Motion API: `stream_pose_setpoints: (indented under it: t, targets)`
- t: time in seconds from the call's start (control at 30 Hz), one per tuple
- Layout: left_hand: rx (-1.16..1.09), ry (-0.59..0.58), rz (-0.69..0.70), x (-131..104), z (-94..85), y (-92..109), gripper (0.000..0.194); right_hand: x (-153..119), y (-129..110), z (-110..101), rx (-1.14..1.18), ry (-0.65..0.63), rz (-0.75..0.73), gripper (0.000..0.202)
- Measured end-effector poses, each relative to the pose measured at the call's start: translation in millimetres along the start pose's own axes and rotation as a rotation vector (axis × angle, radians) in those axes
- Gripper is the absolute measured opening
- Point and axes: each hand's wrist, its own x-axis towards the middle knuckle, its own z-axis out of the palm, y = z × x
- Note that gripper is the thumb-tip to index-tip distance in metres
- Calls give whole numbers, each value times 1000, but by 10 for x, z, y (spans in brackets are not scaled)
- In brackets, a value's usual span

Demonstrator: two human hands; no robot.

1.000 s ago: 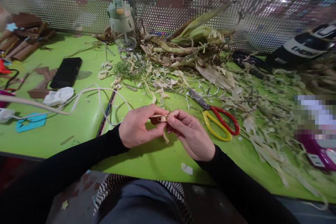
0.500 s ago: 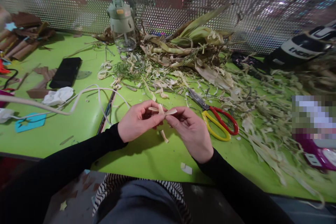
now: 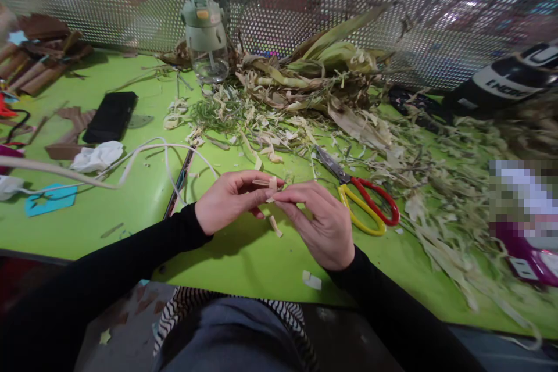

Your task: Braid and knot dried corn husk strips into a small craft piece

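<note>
Above the green tabletop, my left hand point(image 3: 227, 199) pinches a pale folded corn husk strip point(image 3: 272, 183), one end of which stands up between the fingers. My right hand point(image 3: 323, 220) meets it from the other side, thumb and forefinger closed on the same strip. The fingertips partly hide how the strip is folded. Just below them a small loose husk piece point(image 3: 275, 226) lies on the table. Scissors point(image 3: 369, 204) with one red and one yellow handle rest right of my right hand, blades pointing away to the upper left.
Husk scraps point(image 3: 253, 122) and a heap of dried corn husks point(image 3: 314, 78) cover the back. A clear bottle point(image 3: 208, 40) stands there. A phone point(image 3: 111, 117), white cable point(image 3: 143, 148) and blue tag point(image 3: 51, 200) lie left. A black bottle point(image 3: 497, 84) leans at the right.
My right fingers have shifted slightly left and now overlap the strip's right end, which stuck out before. My left hand has stayed almost in place, still pinching the strip.
</note>
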Motion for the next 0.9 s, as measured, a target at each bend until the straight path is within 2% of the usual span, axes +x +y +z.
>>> stream_pose_setpoints:
  t: [0.17,0.43,0.53,0.67,0.8,0.9]
  targets:
    - [-54,-12,-71,11,-2,24,20,18,-15,-12,-4,7,24,10]
    - [56,-13,2,-20,-1,29,22,44,-9,-20,82,-34,42,10]
    - [146,-35,31,-27,-16,35,19,25,26,5,262,-61,168,10]
    - [200,-63,37,-26,-24,49,18,4,41,28,477,-77,382,29]
    - [230,-72,3,-40,-3,76,16,26,33,0,469,-90,449,28]
    - [222,-84,-22,-47,15,99,16,51,31,-35,422,-90,427,25]
